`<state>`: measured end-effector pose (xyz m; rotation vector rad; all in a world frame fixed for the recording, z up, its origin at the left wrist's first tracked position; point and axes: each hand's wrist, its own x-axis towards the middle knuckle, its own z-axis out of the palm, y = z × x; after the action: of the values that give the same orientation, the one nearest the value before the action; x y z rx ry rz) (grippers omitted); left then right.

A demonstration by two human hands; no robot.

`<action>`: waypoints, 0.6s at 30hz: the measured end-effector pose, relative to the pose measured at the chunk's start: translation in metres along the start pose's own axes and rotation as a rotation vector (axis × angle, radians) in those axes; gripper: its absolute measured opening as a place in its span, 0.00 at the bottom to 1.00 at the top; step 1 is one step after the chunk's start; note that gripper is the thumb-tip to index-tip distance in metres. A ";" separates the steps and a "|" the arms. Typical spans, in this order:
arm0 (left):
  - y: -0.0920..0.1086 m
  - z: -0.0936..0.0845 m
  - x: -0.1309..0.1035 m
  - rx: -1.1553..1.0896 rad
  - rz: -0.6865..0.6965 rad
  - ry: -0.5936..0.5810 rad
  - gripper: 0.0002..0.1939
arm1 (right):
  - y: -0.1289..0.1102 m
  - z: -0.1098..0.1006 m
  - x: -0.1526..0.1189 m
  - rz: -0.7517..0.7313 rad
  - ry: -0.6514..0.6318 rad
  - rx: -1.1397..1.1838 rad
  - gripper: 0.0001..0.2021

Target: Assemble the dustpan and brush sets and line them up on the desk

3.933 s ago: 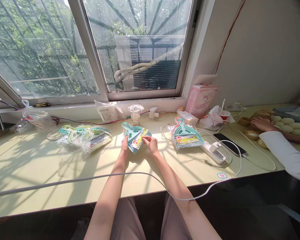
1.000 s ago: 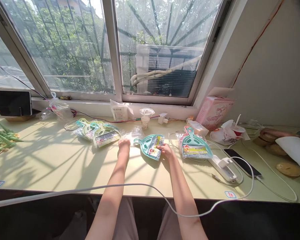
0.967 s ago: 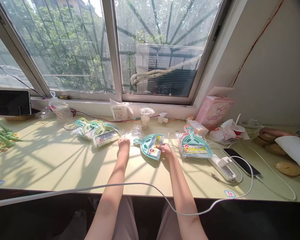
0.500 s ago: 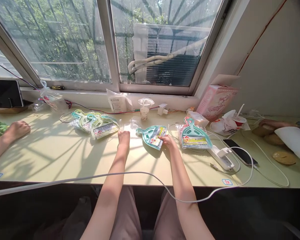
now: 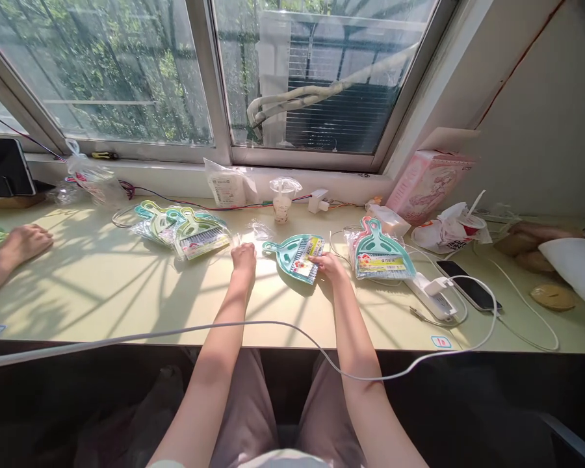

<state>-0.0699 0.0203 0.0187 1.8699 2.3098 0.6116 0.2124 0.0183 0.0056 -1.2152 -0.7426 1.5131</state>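
The right hand (image 5: 327, 265) grasps the bristle-side edge of a turquoise plastic dustpan-and-brush set (image 5: 292, 259), handle towards 9 o'clock. The left hand (image 5: 244, 258), at the set's 9 o'clock, is clenched; whether it grips the crinkled clear plastic film (image 5: 260, 229) at its 1 o'clock cannot be told. Green wrapped sets (image 5: 197, 231) lie at its 10 o'clock.

A: Sort of rm?
B: Shared workrm, prob.: long desk (image 5: 121, 312) under window (image 5: 316, 117), one co-worker's hand (image 5: 29, 242) at L, another's white sleeve (image 5: 572, 270) at R, marked stickers (image 5: 441, 341) nr front edge, pwr strip (image 5: 425, 300).
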 end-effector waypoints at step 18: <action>0.016 -0.026 -0.025 -0.243 0.159 0.341 0.18 | 0.012 0.061 -0.017 -0.108 -0.060 0.161 0.18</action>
<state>-0.0573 -0.0073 0.0442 1.9691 2.1530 1.2589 0.1500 0.0061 0.0186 -0.9982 -0.7000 1.4957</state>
